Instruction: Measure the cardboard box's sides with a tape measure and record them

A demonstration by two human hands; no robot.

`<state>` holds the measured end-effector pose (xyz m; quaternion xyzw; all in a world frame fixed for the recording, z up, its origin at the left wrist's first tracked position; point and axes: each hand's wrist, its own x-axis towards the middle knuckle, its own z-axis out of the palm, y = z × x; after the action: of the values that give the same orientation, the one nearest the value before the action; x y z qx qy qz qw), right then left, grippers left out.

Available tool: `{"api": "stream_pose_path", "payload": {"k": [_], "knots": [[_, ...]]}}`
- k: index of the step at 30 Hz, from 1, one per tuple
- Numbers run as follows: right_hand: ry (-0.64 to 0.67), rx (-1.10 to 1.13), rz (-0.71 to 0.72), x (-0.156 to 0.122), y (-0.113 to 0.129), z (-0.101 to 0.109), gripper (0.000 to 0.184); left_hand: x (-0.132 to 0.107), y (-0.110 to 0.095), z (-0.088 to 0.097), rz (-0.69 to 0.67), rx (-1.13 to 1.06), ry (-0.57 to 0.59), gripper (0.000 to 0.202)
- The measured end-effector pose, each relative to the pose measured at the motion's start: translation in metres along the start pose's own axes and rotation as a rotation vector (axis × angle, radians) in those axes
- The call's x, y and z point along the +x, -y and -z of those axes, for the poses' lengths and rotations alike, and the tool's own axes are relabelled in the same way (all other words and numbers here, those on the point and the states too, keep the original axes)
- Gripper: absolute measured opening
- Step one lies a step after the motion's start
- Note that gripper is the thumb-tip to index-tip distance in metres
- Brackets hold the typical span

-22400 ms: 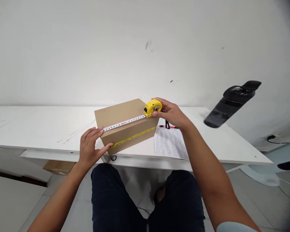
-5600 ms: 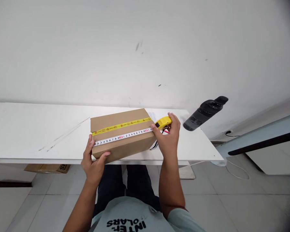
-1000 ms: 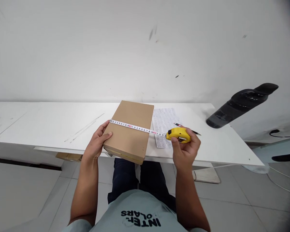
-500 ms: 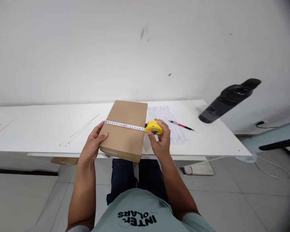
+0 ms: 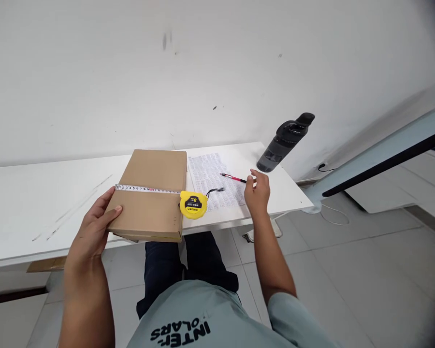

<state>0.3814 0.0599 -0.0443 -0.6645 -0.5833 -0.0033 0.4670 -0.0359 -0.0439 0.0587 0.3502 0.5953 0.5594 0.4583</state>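
Over the table, the left hand grips a box, seemingly steadying the tape measure across it; the right hand, half-curled, reaches a pen, grip unclear.

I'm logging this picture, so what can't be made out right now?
Head view: writing on the paper, too small to read.
Head view: one end of the pen, hidden by the right hand; whether it is gripped is unclear.
Head view: underside of the box, facing away from the camera.
Head view: part of the carton, hidden by the table.
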Motion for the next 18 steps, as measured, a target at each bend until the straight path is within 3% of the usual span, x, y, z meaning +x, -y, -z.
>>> {"api": "stream_pose_path", "payload": {"k": [4,6,9,13,18], "knots": [[0.500,-0.398,-0.030,0.038,-0.040,-0.003,0.037,0.003,0.003,0.001,-0.025,0.018,-0.016,0.076],[0.610,-0.431,-0.041,0.046,-0.049,-0.005,0.027,0.004,0.005,0.002,-0.033,0.025,-0.016,0.075],[0.602,-0.419,-0.044,0.048,-0.057,-0.004,0.024,0.004,0.006,0.001,-0.041,0.044,-0.026,0.074],[0.497,-0.326,-0.048,0.038,-0.064,0.003,0.039,0.003,0.002,-0.001,-0.021,0.078,-0.038,0.071],[0.379,0.270,-0.098,0.016,-0.071,0.004,0.042,0.003,0.000,-0.001,-0.022,0.115,-0.040,0.073]]}}
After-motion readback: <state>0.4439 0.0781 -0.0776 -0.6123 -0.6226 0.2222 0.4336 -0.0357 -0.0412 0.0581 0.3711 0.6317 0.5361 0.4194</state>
